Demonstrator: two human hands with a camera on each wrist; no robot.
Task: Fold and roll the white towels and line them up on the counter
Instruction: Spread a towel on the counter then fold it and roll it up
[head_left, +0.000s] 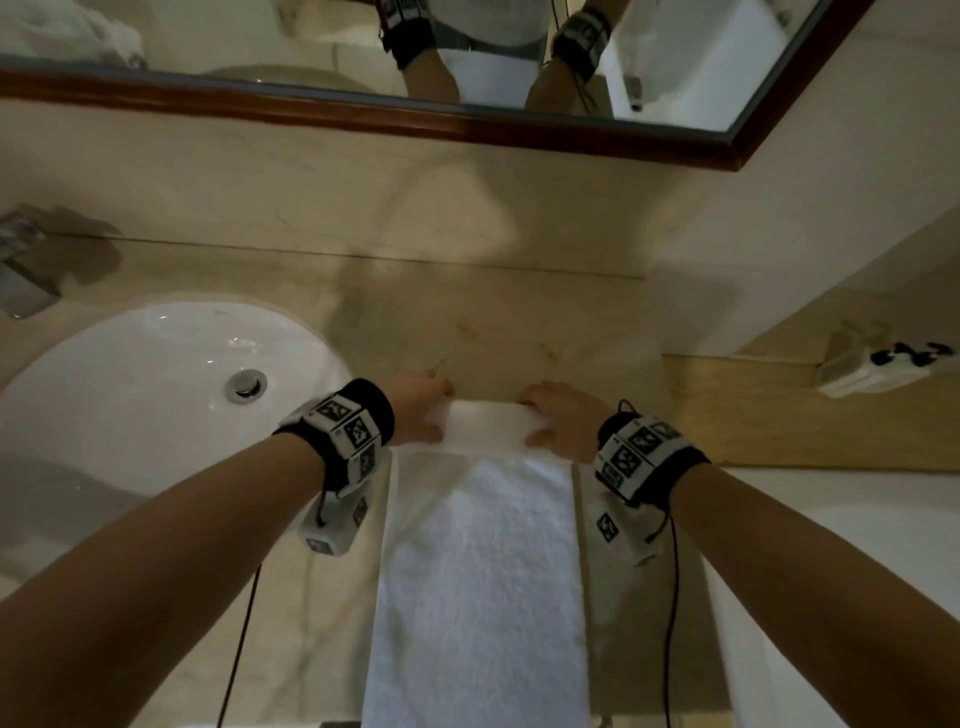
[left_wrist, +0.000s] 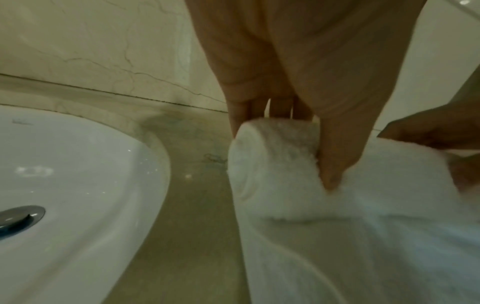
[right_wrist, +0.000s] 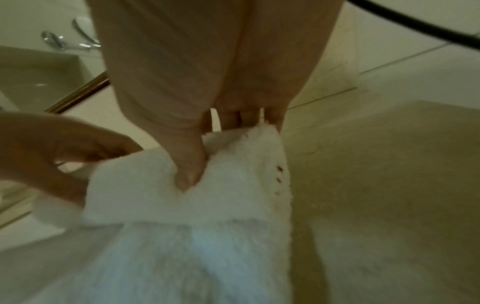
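Observation:
A white towel (head_left: 478, 571), folded into a long narrow strip, lies on the beige marble counter (head_left: 519, 332) and runs from the front edge away from me. Its far end is turned over into a short roll (head_left: 485, 427). My left hand (head_left: 423, 402) grips the roll's left end (left_wrist: 272, 156), thumb on the near side and fingers behind. At the roll's right end (right_wrist: 233, 174), my right hand (head_left: 553, 415) grips the same way, its thumb pressed into the cloth. The fingers behind the roll are mostly hidden.
A white oval sink (head_left: 156, 395) with a chrome drain (head_left: 245, 385) sits left of the towel, a chrome tap (head_left: 26, 270) behind it. A wood-framed mirror (head_left: 467, 124) hangs above. A white device with black cable (head_left: 878, 366) lies on a ledge at right.

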